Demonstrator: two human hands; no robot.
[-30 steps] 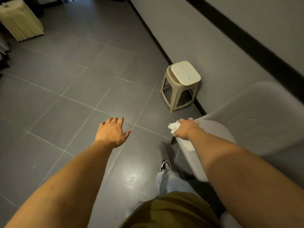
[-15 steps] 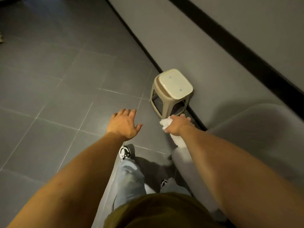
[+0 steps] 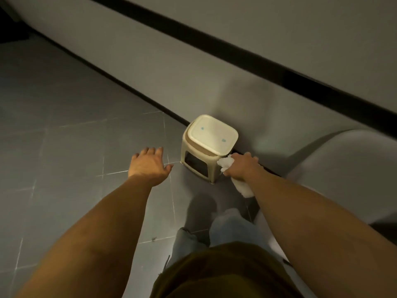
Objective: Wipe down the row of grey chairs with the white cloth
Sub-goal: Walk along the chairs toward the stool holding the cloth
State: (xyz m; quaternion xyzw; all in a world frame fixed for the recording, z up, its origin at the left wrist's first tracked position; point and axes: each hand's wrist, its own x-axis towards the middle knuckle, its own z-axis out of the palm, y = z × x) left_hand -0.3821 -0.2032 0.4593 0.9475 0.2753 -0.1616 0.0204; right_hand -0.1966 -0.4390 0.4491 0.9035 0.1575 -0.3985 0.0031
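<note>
With the cloth (image 3: 225, 164) bunched in the right hand (image 3: 242, 166), the person leans over the near end of a grey chair (image 3: 343, 168) at the right of the frame, and the step in hand looks like a pause between strokes, or the end of one chair's wiping. The right fingers are curled round the cloth, one crumpled end jutting toward the stool (image 3: 209, 145) at centre, a longer tail hanging below the wrist. The cloth appears clear of the chair here, though the arm hides what lies beneath it, so contact cannot be told for certain. The left hand (image 3: 148, 166), left of centre, hovers over the floor (image 3: 75, 158) with fingers straight and slightly spread, holding nothing. The next move likely calls for carrying the cloth back right onto the chair's shell, or on to another chair, and pressing it flat. The chair is pale grey, smooth and curved, its upper edge blurred; only this one of the row shows, close to the wall (image 3: 193, 67).
</note>
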